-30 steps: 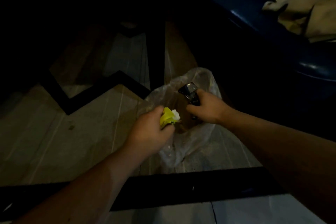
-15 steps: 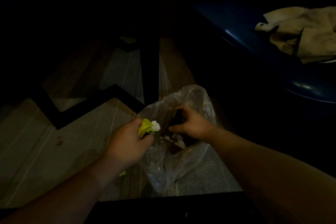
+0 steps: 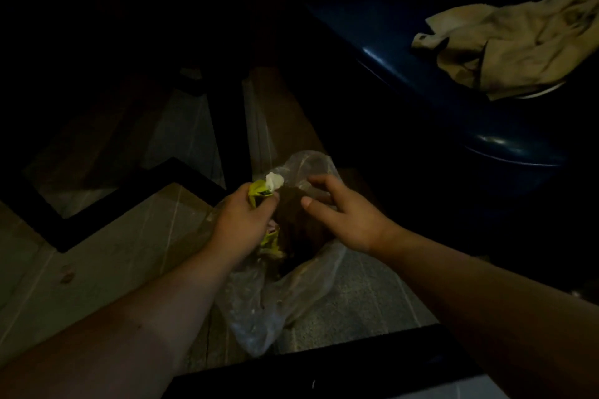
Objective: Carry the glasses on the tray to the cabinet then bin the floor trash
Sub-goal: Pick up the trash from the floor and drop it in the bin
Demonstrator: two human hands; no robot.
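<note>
A clear plastic bag (image 3: pixel 285 295) lies on the dim tiled floor with dark rubbish inside its open mouth. My left hand (image 3: pixel 241 223) is closed around a crumpled yellow wrapper with a white tissue (image 3: pixel 264 188), held at the bag's left rim. My right hand (image 3: pixel 343 214) hovers over the bag's mouth with fingers spread and nothing in it. No glasses, tray or cabinet are in view.
A dark blue seat (image 3: pixel 486 133) with a beige cloth (image 3: pixel 518 45) on it stands at the right. A dark furniture leg (image 3: pixel 227 126) rises behind the bag. A black floor band (image 3: pixel 107 214) zigzags at the left, and a dark edge (image 3: pixel 324 372) lies below.
My right hand held a dark shiny wrapper, pushed it into the bag and now has let go and opened. My left hand keeps the yellow wrapper at the rim.
</note>
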